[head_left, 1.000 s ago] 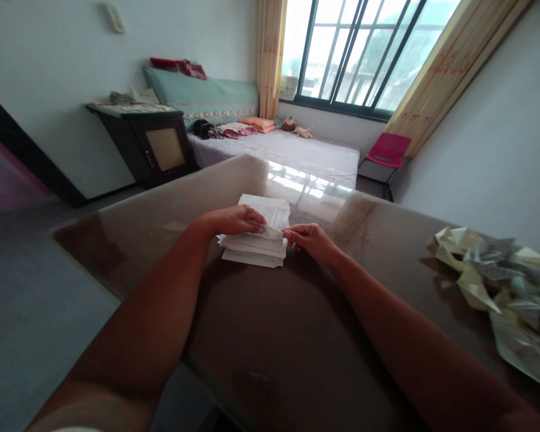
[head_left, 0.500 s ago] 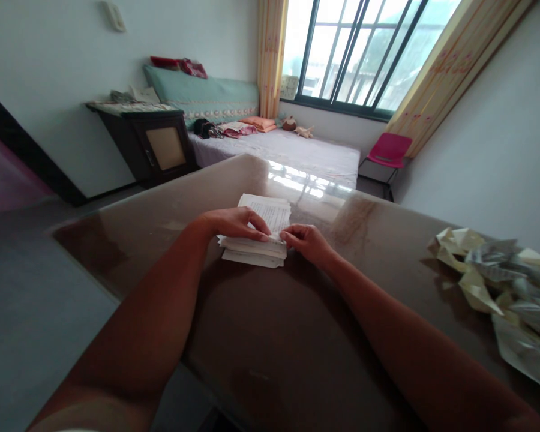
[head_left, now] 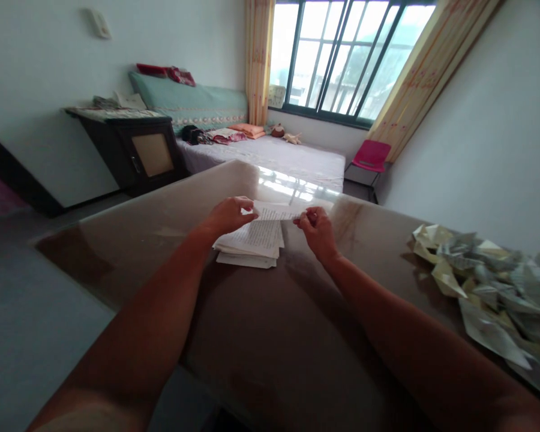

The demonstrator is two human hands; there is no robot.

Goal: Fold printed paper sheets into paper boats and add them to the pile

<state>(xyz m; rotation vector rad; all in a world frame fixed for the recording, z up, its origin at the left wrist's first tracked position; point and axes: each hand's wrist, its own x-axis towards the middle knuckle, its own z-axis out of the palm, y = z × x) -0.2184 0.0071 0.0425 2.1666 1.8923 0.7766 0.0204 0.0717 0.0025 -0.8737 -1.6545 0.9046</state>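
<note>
Between my two hands stretches a printed sheet of paper [head_left: 276, 212], raised over the far part of a paper stack [head_left: 252, 240]. My left hand [head_left: 234, 214] pinches the sheet's left end between thumb and fingers. At the right end, my right hand [head_left: 316, 228] grips it with the fingertips closed. The stack is made of similar printed sheets with uneven edges and lies on the glossy brown table [head_left: 270, 336]. What is on the sheet's underside is hidden.
A heap of folded paper pieces [head_left: 490, 282] covers the table's right side. Beyond the table stand a bed [head_left: 292, 153], a dark cabinet [head_left: 126, 147] and a pink chair [head_left: 372, 155]. Window light glares on the table's far corner.
Both hands have lifted a sheet off the stack and moved up and away, the right hand also further right. The view has turned slightly to the right.
</note>
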